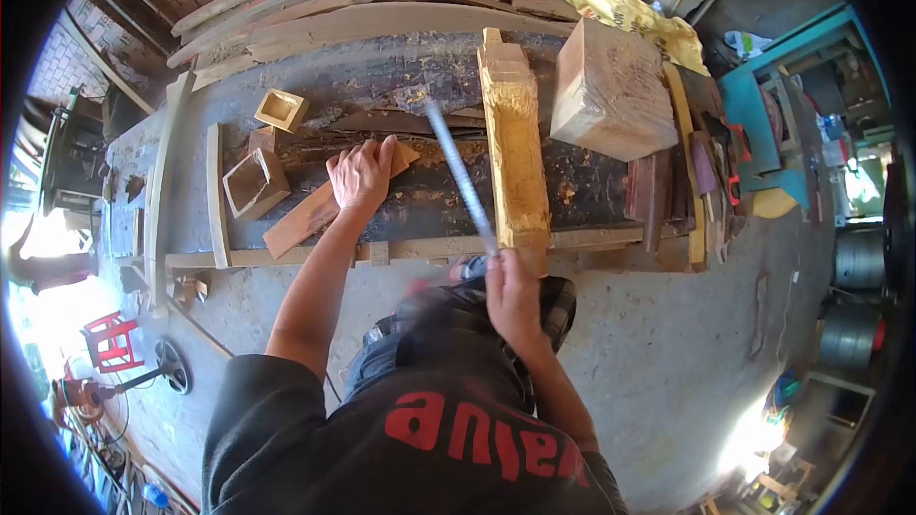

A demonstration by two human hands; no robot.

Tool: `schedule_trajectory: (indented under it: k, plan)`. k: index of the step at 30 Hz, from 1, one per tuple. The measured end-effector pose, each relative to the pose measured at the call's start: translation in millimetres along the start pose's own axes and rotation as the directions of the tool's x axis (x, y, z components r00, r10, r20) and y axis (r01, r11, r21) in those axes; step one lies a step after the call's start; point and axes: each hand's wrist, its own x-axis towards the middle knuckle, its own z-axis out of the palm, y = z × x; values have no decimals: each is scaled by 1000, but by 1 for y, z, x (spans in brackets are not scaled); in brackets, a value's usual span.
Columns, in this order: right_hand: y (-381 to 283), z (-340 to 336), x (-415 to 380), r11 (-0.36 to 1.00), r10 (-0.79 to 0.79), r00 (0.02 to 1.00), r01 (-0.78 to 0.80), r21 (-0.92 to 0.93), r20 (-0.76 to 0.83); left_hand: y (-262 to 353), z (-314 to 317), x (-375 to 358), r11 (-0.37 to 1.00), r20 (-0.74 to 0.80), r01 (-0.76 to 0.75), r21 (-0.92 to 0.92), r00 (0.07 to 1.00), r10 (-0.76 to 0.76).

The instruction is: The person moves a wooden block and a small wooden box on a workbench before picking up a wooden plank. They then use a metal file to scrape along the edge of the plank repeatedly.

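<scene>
**Ruler gripped, plank pinned**

Ruler (460,175): your right hand (510,291) has its fingers wrapped tight round the near end, the blade slanting away over the dark workbench (592,186). Your left hand (361,175) lies flat, fingers spread, on a reddish plank (303,221), beside the yellowish carved timber (515,148).

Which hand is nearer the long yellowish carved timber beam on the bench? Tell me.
Right. The right hand sits just below the long yellowish carved timber beam's near end; the left hand rests well off to its left.
</scene>
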Motion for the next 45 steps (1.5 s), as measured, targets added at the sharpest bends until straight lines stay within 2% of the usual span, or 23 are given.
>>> schedule_trajectory:
  k: [1,3,4,5,7,8,9,11,12,13,15,17,19,20,21,23,24,27,29,31,32,38,45]
  plan:
    - [0,7,2,1000,-10,999,9,19,38,1,1,-1,1000,-33,-5,-23,999,5]
    - [-2,23,16,932,103,973,-168,320,209,7,2,0,999,-33,18,46,999,-17]
    - [8,29,23,954,-34,992,-4,300,120,8,0,0,995,-27,27,96,999,-24]
    - [22,34,27,970,-182,981,168,179,69,11,-1,0,993,-18,40,110,999,-38]
    - [33,32,35,959,-215,976,207,193,19,16,-6,0,989,0,8,147,1000,-9]
    - [38,25,34,958,-212,976,199,205,43,16,-4,1,984,21,43,174,999,-48]
    - [39,16,38,958,-165,984,144,249,64,10,3,0,981,26,63,184,997,-69]
    - [40,-2,47,951,-126,987,90,297,103,-3,14,-2,988,-107,13,156,994,4]
    - [44,-9,49,945,-47,983,-13,327,175,8,6,-5,987,-76,118,108,991,-110]
    - [49,-14,50,932,30,968,-117,344,249,9,6,-11,984,-74,138,111,989,-130]
    - [55,-17,51,941,2,964,-92,325,267,9,9,-23,985,-161,111,129,983,-89]
    - [53,-23,54,953,28,926,-138,268,378,10,9,-25,977,-129,188,97,976,-175]
    - [45,-30,67,966,22,914,-123,226,404,14,9,-20,965,-117,238,107,967,-226]
    - [40,-31,74,976,24,910,-110,186,413,12,9,-17,972,-90,157,178,986,-143]
    - [37,-31,81,978,18,904,-105,181,428,12,7,-12,969,-90,174,174,983,-161]
    - [29,-27,94,992,-33,884,-29,126,466,14,7,-4,954,18,199,226,978,-208]
    - [21,-26,102,995,-41,878,-7,98,477,15,10,-2,952,-33,248,179,969,-246]
    - [7,-10,118,993,-115,870,90,76,480,14,11,3,937,-48,337,95,941,-334]
    - [-3,0,126,990,-138,856,129,53,497,16,8,4,931,-51,358,73,934,-355]
    - [-11,10,132,981,-141,815,190,-30,563,19,4,6,919,1,374,128,926,-377]
    - [-15,13,134,965,-178,806,255,-60,564,18,6,7,913,-11,398,92,917,-399]
    - [-45,-5,158,917,-95,754,320,-237,650,19,0,10,905,8,422,54,906,-423]
    - [-68,-4,176,876,-89,717,387,-288,692,21,-2,13,900,25,436,15,899,-436]
